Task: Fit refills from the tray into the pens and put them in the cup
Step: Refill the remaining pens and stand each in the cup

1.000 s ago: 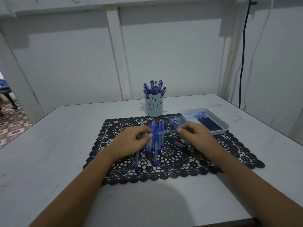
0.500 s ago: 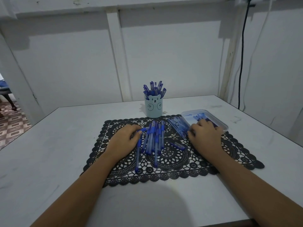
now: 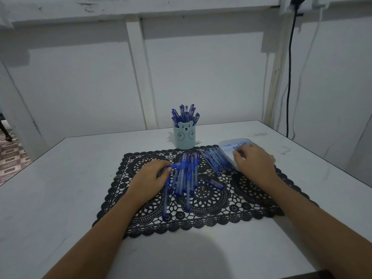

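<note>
Ok so, the left hand [image 3: 150, 178] sits on the black lace mat [image 3: 251, 200], grip closed around one pen [image 3: 174, 166]. Its blue end pokes out past the fingertips toward the pile [image 3: 186, 176] of loose pens lying lengthwise mid-mat. The hand is right up against the pile's left edge.

The right hand [image 3: 254, 165] is over at the clear tray [image 3: 226, 144], which sits at the mat's far right corner. Its fingers [image 3: 238, 156] bend down into the tray, onto the refills [image 3: 240, 147]. Honestly can't tell if that grip has got hold of a refill or is only touching them, the hand covers too much.

Against the tray's left side there's a fanned row of thin blue sticks [image 3: 215, 161], too blurry to say what they are. A small dark blue piece [image 3: 214, 184] lies alone on the mat between the pile and the right wrist.

The bear-face cup [image 3: 185, 137] stands upright on the tabletop [image 3: 60, 188], just behind the mat's far edge, stuffed with capped pens [image 3: 185, 114].
</note>
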A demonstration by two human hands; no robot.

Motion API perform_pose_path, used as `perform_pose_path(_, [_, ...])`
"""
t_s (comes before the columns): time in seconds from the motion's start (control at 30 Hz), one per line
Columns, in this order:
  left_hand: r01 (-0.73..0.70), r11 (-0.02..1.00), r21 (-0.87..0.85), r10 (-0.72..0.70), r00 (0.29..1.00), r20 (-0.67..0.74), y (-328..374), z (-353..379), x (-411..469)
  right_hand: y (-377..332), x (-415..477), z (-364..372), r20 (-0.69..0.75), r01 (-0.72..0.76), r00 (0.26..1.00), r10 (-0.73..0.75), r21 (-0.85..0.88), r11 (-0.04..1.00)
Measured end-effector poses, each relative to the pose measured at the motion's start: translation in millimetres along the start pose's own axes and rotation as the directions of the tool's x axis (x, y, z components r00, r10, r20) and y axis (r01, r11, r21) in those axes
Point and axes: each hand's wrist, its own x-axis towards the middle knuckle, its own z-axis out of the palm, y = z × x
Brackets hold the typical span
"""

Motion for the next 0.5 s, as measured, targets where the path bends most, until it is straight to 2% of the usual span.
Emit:
perform_pose_path(0.13, [-0.014, 1.000, 0.004, 0.014, 1.000, -0.007, -0.1, 0.2, -0.1, 12.6, 26.6, -5.5, 0.149, -0.113, 0.978, 0.147, -0.217, 0.970])
perform_pose_path(0.23, [-0.020, 1.000, 0.002, 0.020, 1.000, -0.011, -0.3, 0.0, -0.5, 21.1, 38.8, -2.3, 0.219, -0.152, 0.949, 0.226, -0.311, 0.938])
perform_pose_path(0.37, [-0.019, 1.000, -0.004, 0.019, 1.000, -0.015, -0.7, 0.4, -0.6, 23.2, 44.8, 1.6, 0.305, -0.118, 0.922, 0.241, -0.371, 0.921])
perform_pose_path(0.5, [-0.026, 1.000, -0.013, 0.025, 1.000, -0.017, -2.2, 0.5, -0.7, 20.4, 46.0, 5.8, 0.370, -0.037, 0.913, 0.174, -0.349, 0.937])
